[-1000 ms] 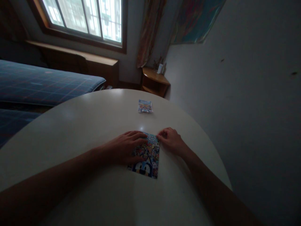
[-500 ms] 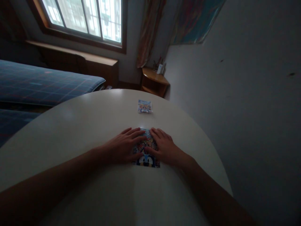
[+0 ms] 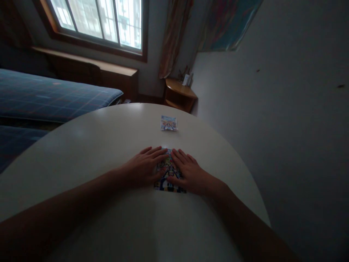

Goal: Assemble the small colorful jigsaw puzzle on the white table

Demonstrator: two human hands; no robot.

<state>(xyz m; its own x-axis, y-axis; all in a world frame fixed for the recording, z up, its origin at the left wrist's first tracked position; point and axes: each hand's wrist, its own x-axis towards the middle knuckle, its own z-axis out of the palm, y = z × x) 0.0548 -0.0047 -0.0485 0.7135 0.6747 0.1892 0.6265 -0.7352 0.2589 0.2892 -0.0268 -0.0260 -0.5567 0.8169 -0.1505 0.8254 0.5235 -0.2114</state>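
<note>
A colourful patterned sheet of paper (image 3: 167, 174), folded small, lies on the round white table (image 3: 114, 138). My left hand (image 3: 143, 167) lies flat on its left part, fingers stretched out. Pressed flat on its right part is my right hand (image 3: 188, 171), fingers spread too. The two hands almost touch over the paper, and most of it is hidden under them. A second, smaller folded piece of the same patterned paper (image 3: 168, 123) sits farther away on the table, apart from both hands.
The table's right edge curves close to a grey wall (image 3: 286, 109). A bed with a blue checked cover (image 3: 49, 96) stands at the left, a window (image 3: 100, 20) beyond it, and a small wooden corner shelf (image 3: 178, 94) behind the table.
The patterned sheet went from a longer rectangle to a shorter folded shape. My right hand moved from pinching its far right corner to lying flat on it; both hands now press closer together.
</note>
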